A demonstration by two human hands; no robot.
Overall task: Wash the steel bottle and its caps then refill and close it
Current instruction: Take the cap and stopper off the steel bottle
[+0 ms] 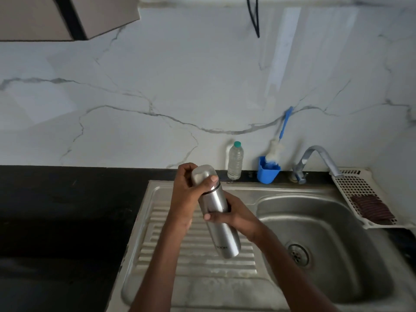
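While your right hand (234, 216) wraps its fingers and thumb around the middle of the steel bottle (217, 212), your left hand (191, 188) closes over the outer cap (203, 176), thumb pressed against its side just above the dark seam. That split makes sense: one hand anchors the body so it cannot spin, the other is set to twist, so by my reading you are at the unscrewing step, with the washing itself not yet begun. You hold the bottle tilted, cap end up and away from you, base pointing down toward you, in the air above the ribbed drainboard (198, 262) of the sink (382, 296), so anything that drips should land on steel rather than on the dark counter (56, 221). Whether the cap has loosened at all I cannot tell; it sits flush on the body.

What you will need stands close by. The tap (319, 156) reaches over the basin to your right, not running as far as I can see. Against the wall a blue holder (267, 172) keeps a bottle brush (275, 149) upright, bristles down, handle leaning on the marble. Just beside it stands a clear plastic bottle (235, 162) with a green lid. A white rack (358, 190) at the basin's far edge holds a dark scrub pad (371, 208).
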